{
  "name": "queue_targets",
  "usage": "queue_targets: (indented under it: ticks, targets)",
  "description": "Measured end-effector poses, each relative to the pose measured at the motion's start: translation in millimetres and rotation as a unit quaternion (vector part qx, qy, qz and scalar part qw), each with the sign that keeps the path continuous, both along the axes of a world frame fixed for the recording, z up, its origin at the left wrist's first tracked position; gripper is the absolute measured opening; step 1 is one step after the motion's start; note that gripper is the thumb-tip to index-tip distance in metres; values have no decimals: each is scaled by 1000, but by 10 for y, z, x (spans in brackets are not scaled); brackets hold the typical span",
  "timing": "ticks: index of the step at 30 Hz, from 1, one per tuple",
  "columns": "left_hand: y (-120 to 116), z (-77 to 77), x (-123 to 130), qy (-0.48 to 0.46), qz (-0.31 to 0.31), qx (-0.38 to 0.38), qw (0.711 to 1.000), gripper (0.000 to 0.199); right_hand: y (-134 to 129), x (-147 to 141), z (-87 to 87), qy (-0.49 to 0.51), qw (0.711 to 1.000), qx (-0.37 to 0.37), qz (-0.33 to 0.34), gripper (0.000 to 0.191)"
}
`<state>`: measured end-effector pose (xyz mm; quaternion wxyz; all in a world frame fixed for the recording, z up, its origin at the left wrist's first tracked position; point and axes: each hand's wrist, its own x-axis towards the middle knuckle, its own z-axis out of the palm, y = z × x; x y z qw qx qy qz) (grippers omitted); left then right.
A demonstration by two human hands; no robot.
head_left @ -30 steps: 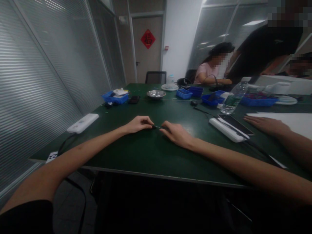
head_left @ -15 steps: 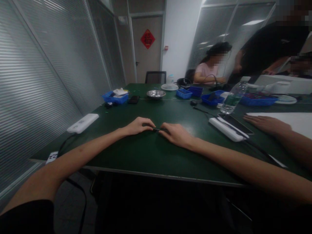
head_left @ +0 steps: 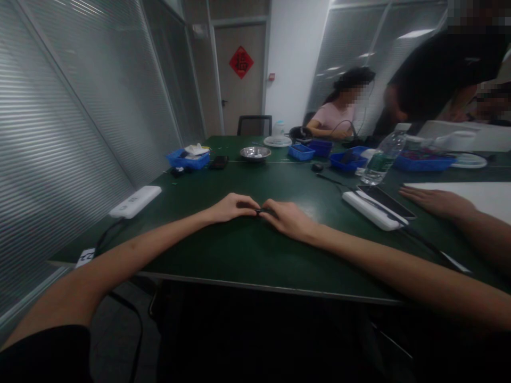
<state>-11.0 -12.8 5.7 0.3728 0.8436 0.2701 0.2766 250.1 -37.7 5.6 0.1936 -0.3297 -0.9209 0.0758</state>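
Small dark item (head_left: 258,211): located at frame centre, over the counter (head_left: 223,250), pinched by the left hand (head_left: 230,207). Right hand (head_left: 293,219): curled beside it, grip not discernible. Gap between hands is now narrowed; two-handed handling is suggested.

A black Chinese character, 福 (head_left: 241,63), can be read on the red, diamond-shaped sign (head_left: 233,63) stuck on the light-brown door (head_left: 244,101), but the marks on the small white tag (head_left: 85,258) by the green table (head_left: 223,247) cannot be read.
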Motion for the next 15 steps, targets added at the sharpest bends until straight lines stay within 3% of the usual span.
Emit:
queue_targets:
  ticks: [7,15]
  targets:
    - [22,-5,-51,34,9,102,994,29,-6,-5,6,-5,1000,8,-28,29]
    - [114,-35,-107,52,26,81,995,44,-34,-9,49,-15,995,11,-94,32]
